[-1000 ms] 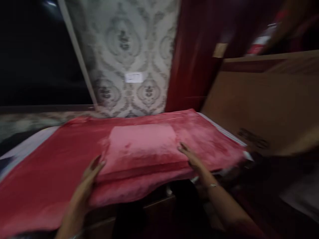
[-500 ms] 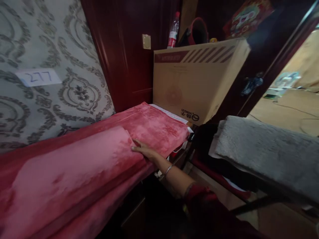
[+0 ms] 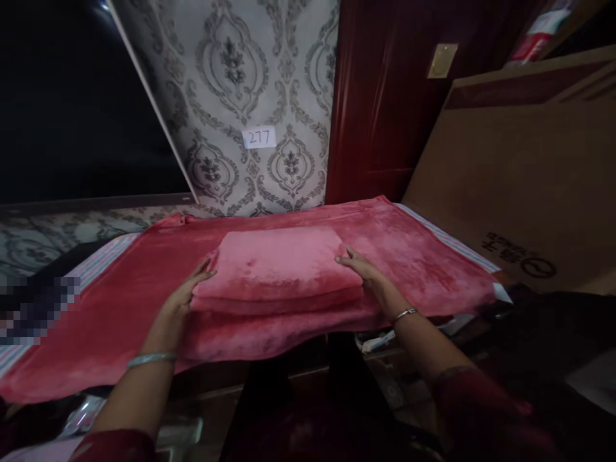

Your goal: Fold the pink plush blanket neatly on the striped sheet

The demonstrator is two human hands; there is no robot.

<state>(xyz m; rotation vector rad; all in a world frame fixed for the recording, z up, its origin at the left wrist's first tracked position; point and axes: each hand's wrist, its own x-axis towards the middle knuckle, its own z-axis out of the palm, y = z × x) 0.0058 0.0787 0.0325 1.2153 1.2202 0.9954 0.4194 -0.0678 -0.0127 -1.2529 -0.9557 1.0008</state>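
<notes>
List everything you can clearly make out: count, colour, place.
Spread cloth: one, red, across the middle
Folded cloth: one, pink, on the spread cloth
Striped fabric: count unclear, pale, beyond both side edges
Screen: one, black, upper left
Wallpaper: one, grey, back centre
Label: one, white, reading 277, on wallpaper
Panel: one, dark red, right of wallpaper
Switch plate: one, cream, on panel
Cardboard box: one, brown, right
Bottle: one, red and white, top right
Bangles: two, pale green left, silver right
Sleeves: two, dark red, bottom
Left hand: one, bare, folded cloth's left end
Right hand: one, bare, its right end
</notes>
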